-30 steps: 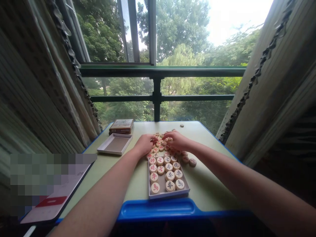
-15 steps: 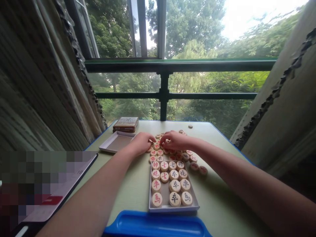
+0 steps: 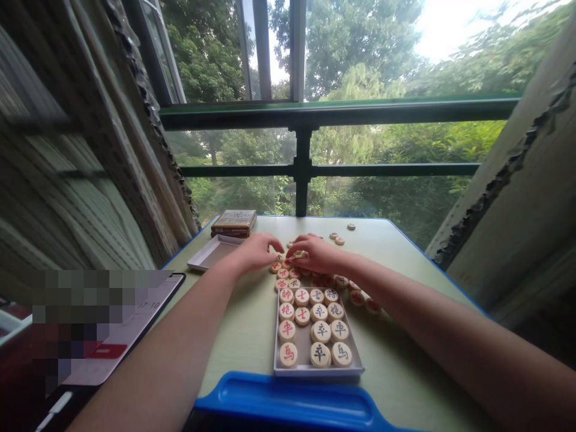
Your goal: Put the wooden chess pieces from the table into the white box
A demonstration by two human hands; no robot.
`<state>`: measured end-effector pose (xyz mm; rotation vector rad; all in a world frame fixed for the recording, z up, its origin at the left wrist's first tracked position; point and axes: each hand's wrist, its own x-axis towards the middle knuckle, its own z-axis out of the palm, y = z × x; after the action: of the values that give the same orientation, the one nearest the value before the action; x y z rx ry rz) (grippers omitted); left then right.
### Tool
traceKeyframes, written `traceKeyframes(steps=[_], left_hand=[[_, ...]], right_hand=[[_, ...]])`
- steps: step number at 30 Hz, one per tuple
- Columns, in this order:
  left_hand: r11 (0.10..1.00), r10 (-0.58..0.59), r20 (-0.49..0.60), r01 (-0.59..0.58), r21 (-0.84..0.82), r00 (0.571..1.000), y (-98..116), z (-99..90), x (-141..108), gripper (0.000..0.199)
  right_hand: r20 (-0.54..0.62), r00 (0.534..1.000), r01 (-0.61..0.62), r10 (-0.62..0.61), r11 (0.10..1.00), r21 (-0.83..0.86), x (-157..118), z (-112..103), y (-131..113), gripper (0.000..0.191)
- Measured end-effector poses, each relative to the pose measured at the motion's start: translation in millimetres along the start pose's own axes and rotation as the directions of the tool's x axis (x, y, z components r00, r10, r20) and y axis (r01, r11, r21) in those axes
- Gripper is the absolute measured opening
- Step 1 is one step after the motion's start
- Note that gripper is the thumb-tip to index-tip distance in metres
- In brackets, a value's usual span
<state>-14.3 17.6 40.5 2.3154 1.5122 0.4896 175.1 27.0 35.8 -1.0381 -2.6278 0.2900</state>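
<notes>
Fingers on the left hand (image 3: 255, 251) curl loosely, seemingly empty, beside loose pieces (image 3: 282, 273) mid-table (image 3: 238, 336), past the box (image 3: 318, 372) by the near edge. Can't tell if the right hand (image 3: 318, 254) grips any. Careless shove could send the stray piece (image 3: 351, 227) off the far edge.

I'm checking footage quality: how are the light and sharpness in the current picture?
Head view: the sky at upper right is washed out to white, while the left curtain is dim; head view: characters on the boxed pieces read clearly, but the loose pieces are smaller and harder to read; head view: a pixelated patch hides part of the phone-like device.
</notes>
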Motion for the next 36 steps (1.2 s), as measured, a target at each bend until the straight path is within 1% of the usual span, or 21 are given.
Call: traceKeyframes(steps=[2, 4, 5, 7, 9, 11, 16, 19, 21, 24, 27, 30, 33, 36], left_hand=[[1.0, -0.023, 0.087, 0.023, 0.008, 0.996, 2.8, -4.8, -3.0, 0.024], [0.999, -0.04, 0.186, 0.038, 0.017, 0.982, 4.2, -7.6, -5.0, 0.024], [0.999, -0.042, 0.218, 0.038, 0.022, 0.975, 4.4, -8.2, -5.3, 0.026], [0.999, -0.035, 0.248, 0.027, 0.033, 0.968, 4.0, -8.0, -5.0, 0.031], [0.999, -0.022, 0.252, 0.014, 0.034, 0.968, 3.4, -7.0, -4.1, 0.034], [1.0, -0.006, 0.249, 0.0, 0.024, 0.968, 3.4, -6.5, -3.7, 0.033], [1.0, 0.012, 0.289, -0.007, -0.016, 0.957, 7.4, -9.5, -7.6, 0.027], [1.0, -0.003, 0.332, 0.007, -0.011, 0.943, 9.6, -12.4, -10.0, 0.031], [1.0, 0.009, 0.352, -0.003, -0.017, 0.936, 9.8, -13.6, -10.4, 0.033], [1.0, 0.028, 0.349, -0.022, -0.022, 0.937, 8.9, -13.7, -9.8, 0.035], [1.0, 0.015, 0.338, -0.014, -0.005, 0.941, 7.7, -12.7, -8.7, 0.035], [1.0, -0.016, 0.322, 0.01, 0.019, 0.947, 7.0, -11.0, -8.3, 0.036], [0.999, -0.041, 0.305, 0.03, 0.04, 0.951, 7.2, -10.5, -9.1, 0.038], [0.999, -0.032, 0.323, 0.028, 0.017, 0.946, 8.2, -12.1, -10.3, 0.042]], right_hand=[[0.011, 0.999, 0.047, -0.047, 0.999, -0.004, -0.3, -0.9, -0.9, 0.018], [0.034, 0.997, 0.064, -0.063, 0.998, -0.017, 0.2, -1.3, -1.4, 0.016], [0.038, 0.998, 0.059, -0.058, 0.998, -0.024, 0.7, -1.4, -1.2, 0.015], [0.029, 0.999, 0.03, -0.029, 0.999, -0.039, 1.6, -1.3, -0.4, 0.014], [0.017, 1.0, -0.003, 0.004, 0.999, -0.047, 1.9, -1.4, 0.6, 0.014], [0.007, 1.0, -0.014, 0.014, 0.999, -0.038, 1.5, -1.9, 0.9, 0.018], [0.028, 0.998, 0.049, -0.048, 0.999, -0.02, 0.1, -3.7, 0.7, 0.018], [0.015, 0.999, 0.039, -0.039, 0.999, -0.031, 0.3, -4.4, 2.2, 0.015], [0.007, 0.999, 0.031, -0.031, 0.999, -0.036, 0.4, -4.7, 3.1, 0.017], [0.031, 0.998, 0.06, -0.059, 0.998, -0.035, 0.5, -4.4, 3.4, 0.021], [0.045, 0.995, 0.088, -0.086, 0.995, -0.041, 0.7, -2.5, 4.1, 0.017], [0.026, 0.997, 0.07, -0.069, 0.997, -0.036, 1.2, 0.1, 7.1, 0.018], [0.013, 0.999, 0.041, -0.041, 0.999, -0.017, 1.6, 0.2, 10.3, 0.027], [0.035, 0.998, 0.056, -0.057, 0.998, 0.024, 1.3, -4.9, 11.0, 0.023]])
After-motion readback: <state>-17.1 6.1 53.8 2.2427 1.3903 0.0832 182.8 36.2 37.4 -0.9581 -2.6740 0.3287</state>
